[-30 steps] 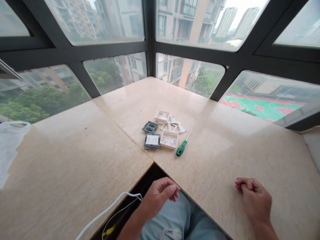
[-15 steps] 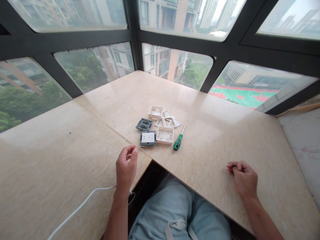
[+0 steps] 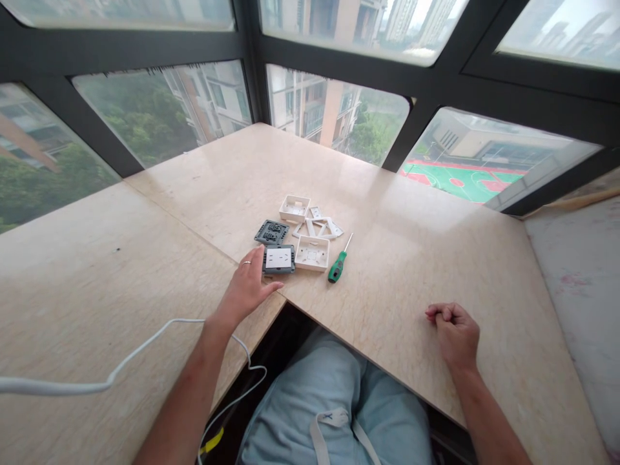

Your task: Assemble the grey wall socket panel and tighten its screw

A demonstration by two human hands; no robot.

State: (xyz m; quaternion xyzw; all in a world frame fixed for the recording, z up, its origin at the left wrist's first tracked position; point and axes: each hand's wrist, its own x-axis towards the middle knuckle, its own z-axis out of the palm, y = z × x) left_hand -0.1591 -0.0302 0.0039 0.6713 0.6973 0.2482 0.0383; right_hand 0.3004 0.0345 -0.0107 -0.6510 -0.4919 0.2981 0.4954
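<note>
My left hand (image 3: 247, 287) reaches forward over the beige table (image 3: 145, 258), fingers stretched out, fingertips at the near left edge of a grey switch module with a white face (image 3: 278, 259). Behind it lies a second grey module (image 3: 272, 232). A white mounting box (image 3: 311, 252) sits right of the switch, another white box (image 3: 294, 208) farther back, with white frame pieces (image 3: 320, 228) beside it. A green-handled screwdriver (image 3: 338, 265) lies to the right. My right hand (image 3: 453, 332) rests on the table as a loose fist, nothing visible in it.
A white cable (image 3: 111, 373) runs across the left tabletop and hangs down by my lap. Dark-framed windows (image 3: 252, 84) wall the far edges of the table. A gap between the two table halves opens over my legs (image 3: 339, 400).
My left hand rose from my lap, crossed the table edge and stretched out to the grey switch module. My right hand stayed fisted. The view shifted slightly downward.
</note>
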